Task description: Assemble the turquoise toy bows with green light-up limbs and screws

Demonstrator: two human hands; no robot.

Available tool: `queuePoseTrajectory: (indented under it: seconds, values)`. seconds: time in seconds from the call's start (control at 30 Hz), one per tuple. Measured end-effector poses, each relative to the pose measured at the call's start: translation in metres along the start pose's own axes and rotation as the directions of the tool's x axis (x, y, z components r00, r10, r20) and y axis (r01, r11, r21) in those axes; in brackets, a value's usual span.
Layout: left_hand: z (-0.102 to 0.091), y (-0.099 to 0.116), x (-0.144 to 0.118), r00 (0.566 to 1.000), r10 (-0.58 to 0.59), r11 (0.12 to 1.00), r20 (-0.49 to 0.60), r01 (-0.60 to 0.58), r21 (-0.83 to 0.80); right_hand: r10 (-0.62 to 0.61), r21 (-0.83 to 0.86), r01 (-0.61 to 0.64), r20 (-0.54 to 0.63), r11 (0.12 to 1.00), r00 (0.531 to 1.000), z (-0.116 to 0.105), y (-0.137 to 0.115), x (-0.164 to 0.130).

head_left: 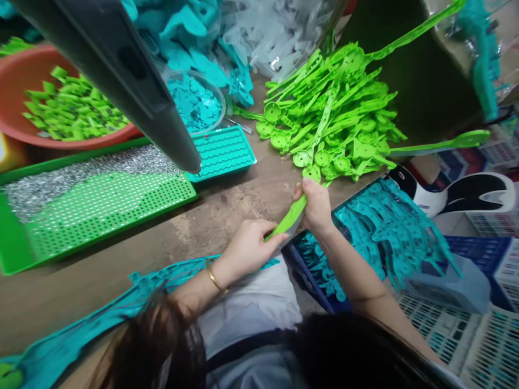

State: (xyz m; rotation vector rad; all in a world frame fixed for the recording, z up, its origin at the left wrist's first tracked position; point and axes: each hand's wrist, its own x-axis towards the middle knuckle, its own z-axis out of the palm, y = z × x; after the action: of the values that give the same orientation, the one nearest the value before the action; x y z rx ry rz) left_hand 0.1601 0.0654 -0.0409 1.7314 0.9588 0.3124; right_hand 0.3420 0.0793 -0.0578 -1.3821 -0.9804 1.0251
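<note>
You held a green plastic strip (288,219) between both hands, just over the near edge of the desk (227,216). Your left hand (247,248) was closed around its lower end, thumb and fingers pinching it, a gold bangle (214,276) on that wrist. Your right hand (316,208) gripped the upper end, fingers wrapped over it. Just beyond your right hand lay a big pile of green parts (336,119) with round heads and long handles, heaped toward the far edge of the desk. Below your right forearm, off the desk's edge, a dark blue crate (302,267) held teal parts (381,227). On the left side of the desk sat a green tray (101,208) with small metal bits (60,181) spread along its far part, and beside it a smaller teal tray (223,151). At the far left corner stood a red basin (20,81) filled with green pieces (73,108).
</note>
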Motion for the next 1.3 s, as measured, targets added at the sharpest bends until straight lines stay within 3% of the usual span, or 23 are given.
queuePoseTrajectory:
  seconds: [0.03, 0.1, 0.17, 0.23, 0.33, 0.47, 0.53, 0.6, 0.67, 0.77, 0.87, 0.93, 1.03, 1.13, 1.23, 1.3]
  values:
    - [0.0, -0.001, 0.0, 1.0, -0.009, 1.0, 0.004, 0.009, -0.007, -0.003, 0.009, 0.003, -0.016, 1.0, 1.0, 0.0, 0.001, -0.001]
    - [0.001, -0.002, 0.0, 1.0, -0.017, 1.0, -0.004, 0.017, -0.01, 0.068, 0.048, -0.073, 0.102, 0.996, 0.992, -0.001, 0.005, -0.005]
    - [0.001, -0.003, 0.0, 1.0, -0.002, 1.0, -0.016, 0.002, 0.004, 0.16, 0.027, -0.179, 0.334, 0.983, 0.929, -0.004, 0.009, -0.013]
    - [0.002, -0.004, 0.0, 1.0, 0.023, 1.0, -0.015, -0.022, 0.01, 0.185, -0.019, -0.2, 0.471, 0.98, 0.862, -0.005, 0.012, -0.022]
    - [0.0, -0.005, -0.003, 0.997, 0.081, 0.996, 0.007, -0.081, 0.033, 0.119, 0.018, -0.14, 0.423, 0.99, 0.898, -0.003, 0.017, -0.031]
    - [-0.008, -0.008, -0.012, 0.988, 0.125, 0.971, 0.096, -0.141, 0.191, 0.028, 0.064, -0.05, 0.3, 0.997, 0.954, 0.0, 0.02, -0.036]
    - [-0.013, -0.008, -0.016, 0.984, 0.125, 0.967, 0.125, -0.149, 0.207, 0.029, 0.067, -0.059, 0.38, 0.996, 0.925, -0.001, 0.018, -0.039]
    - [-0.015, -0.008, -0.018, 0.981, 0.142, 0.973, 0.129, -0.162, 0.165, 0.03, 0.038, -0.058, 0.519, 0.998, 0.854, -0.001, 0.015, -0.043]
    - [-0.014, -0.007, -0.018, 0.981, 0.153, 0.978, 0.116, -0.167, 0.123, -0.002, -0.005, 0.005, 0.574, 1.0, 0.819, 0.001, 0.012, -0.047]
    - [-0.012, -0.008, -0.016, 0.987, 0.136, 0.984, 0.087, -0.145, 0.104, -0.063, -0.03, 0.093, 0.527, 0.995, 0.848, 0.006, 0.011, -0.05]
    - [-0.015, -0.012, -0.018, 0.983, 0.16, 0.973, 0.093, -0.173, 0.154, -0.084, -0.012, 0.105, 0.512, 0.994, 0.855, 0.009, 0.014, -0.047]
    - [-0.022, -0.014, -0.022, 0.987, 0.134, 0.947, 0.085, -0.153, 0.282, -0.102, -0.001, 0.12, 0.522, 0.993, 0.847, 0.009, 0.015, -0.044]
    - [-0.034, -0.015, -0.029, 0.994, -0.033, 0.87, 0.107, -0.024, 0.492, -0.135, 0.011, 0.153, 0.532, 0.988, 0.836, 0.007, 0.016, -0.042]
    - [-0.042, -0.009, -0.033, 0.976, -0.132, 0.868, 0.174, 0.03, 0.495, -0.076, 0.033, 0.069, 0.477, 0.997, 0.876, 0.006, 0.016, -0.048]
    - [-0.042, 0.001, -0.037, 0.984, -0.096, 0.902, 0.153, 0.021, 0.43, 0.075, 0.145, -0.154, 0.444, 0.977, 0.893, 0.008, 0.017, -0.063]
    - [-0.04, 0.007, -0.04, 0.989, -0.073, 0.901, 0.125, 0.012, 0.435, 0.124, 0.159, -0.21, 0.431, 0.965, 0.894, 0.013, 0.016, -0.075]
